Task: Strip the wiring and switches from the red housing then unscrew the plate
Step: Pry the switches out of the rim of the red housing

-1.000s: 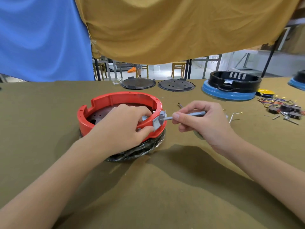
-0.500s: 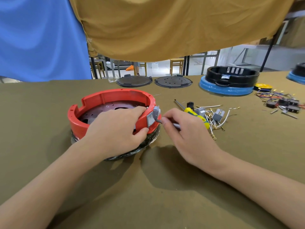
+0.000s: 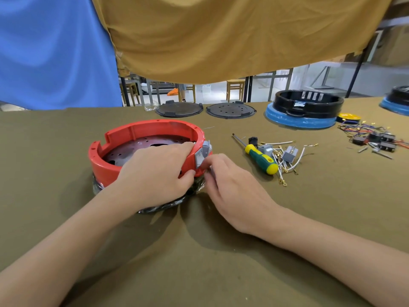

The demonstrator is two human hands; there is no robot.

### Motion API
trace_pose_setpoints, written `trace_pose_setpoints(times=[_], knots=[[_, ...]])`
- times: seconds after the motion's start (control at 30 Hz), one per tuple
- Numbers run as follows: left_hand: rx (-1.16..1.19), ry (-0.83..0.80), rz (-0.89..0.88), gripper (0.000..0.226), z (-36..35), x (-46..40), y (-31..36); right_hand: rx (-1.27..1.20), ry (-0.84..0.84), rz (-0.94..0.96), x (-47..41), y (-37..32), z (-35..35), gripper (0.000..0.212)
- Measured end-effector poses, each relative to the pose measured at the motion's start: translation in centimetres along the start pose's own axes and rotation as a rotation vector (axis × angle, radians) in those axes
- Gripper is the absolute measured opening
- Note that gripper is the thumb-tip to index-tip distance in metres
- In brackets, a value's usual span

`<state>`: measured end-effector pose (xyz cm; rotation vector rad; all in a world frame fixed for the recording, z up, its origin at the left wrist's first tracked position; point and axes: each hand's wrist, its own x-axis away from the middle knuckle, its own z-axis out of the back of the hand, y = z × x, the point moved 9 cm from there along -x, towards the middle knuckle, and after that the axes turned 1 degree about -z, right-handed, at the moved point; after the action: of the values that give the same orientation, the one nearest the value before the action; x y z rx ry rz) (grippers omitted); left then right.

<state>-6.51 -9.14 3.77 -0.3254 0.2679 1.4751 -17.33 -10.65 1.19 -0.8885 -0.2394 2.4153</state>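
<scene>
The red housing (image 3: 146, 151) sits left of centre on the surface (image 3: 66, 218), its perforated plate (image 3: 141, 147) still seated inside. The left hand (image 3: 155, 173) clamps the near-right rim, fingers inside and thumb outside. One second earlier the right hand (image 3: 232, 191) held a thin grey tool level against the grey switch (image 3: 202, 155) in the rim; that hand has since dropped to the housing's lower edge, its fingertips pinched together just below the switch. Whether they hold the tool cannot be told. The switch stands tilted partly out of its slot, so removal is judged under way. The screwdriver (image 3: 261, 159) lies beside removed switches and wires (image 3: 287, 156) at centre right, for the plate screws.
</scene>
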Motion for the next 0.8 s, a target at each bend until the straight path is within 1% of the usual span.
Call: trace_pose_setpoints(times=[0.07,0.17,0.2,0.27,0.37,0.43,0.57,0.63,0.67,0.73,0.8], knots=[[-0.008,0.017,-0.004,0.026,0.1,0.0,0.1,-0.166,-0.026,-0.124,0.0,1.0,-0.3,0.011],[-0.021,0.044,-0.009,0.024,0.3,0.0,0.2,-0.261,-0.046,-0.241,-0.2,2.2,-0.7,0.011],[-0.022,0.049,-0.005,0.025,0.3,-0.1,0.2,-0.267,-0.035,-0.275,-0.2,2.6,-0.6,0.011],[-0.027,0.052,0.004,0.025,0.3,-0.1,0.2,-0.199,-0.027,-0.315,-0.1,3.0,-0.3,0.015],[-0.026,0.055,0.012,0.026,0.3,0.0,0.0,-0.078,-0.022,-0.332,0.0,3.2,0.2,0.029],[-0.024,0.055,0.019,0.027,0.4,0.0,0.0,-0.092,-0.034,-0.385,-0.2,3.9,0.4,0.029],[-0.024,0.059,0.03,0.03,0.5,0.0,0.1,-0.217,-0.101,-0.459,-0.4,4.5,-0.2,0.028],[-0.027,0.061,0.038,0.03,0.5,0.0,0.1,-0.35,-0.132,-0.546,-0.1,4.7,-1.1,0.028],[-0.031,0.059,0.042,0.031,0.5,0.0,0.1,-0.484,-0.158,-0.618,0.2,4.8,-1.8,0.027],[-0.03,0.059,0.045,0.031,0.5,0.1,0.2,-0.844,-0.264,-0.746,0.8,4.2,-3.6,0.022],[-0.027,0.058,0.043,0.031,0.5,0.1,0.5,-1.151,-0.369,-0.779,1.0,2.7,-4.7,0.023]])
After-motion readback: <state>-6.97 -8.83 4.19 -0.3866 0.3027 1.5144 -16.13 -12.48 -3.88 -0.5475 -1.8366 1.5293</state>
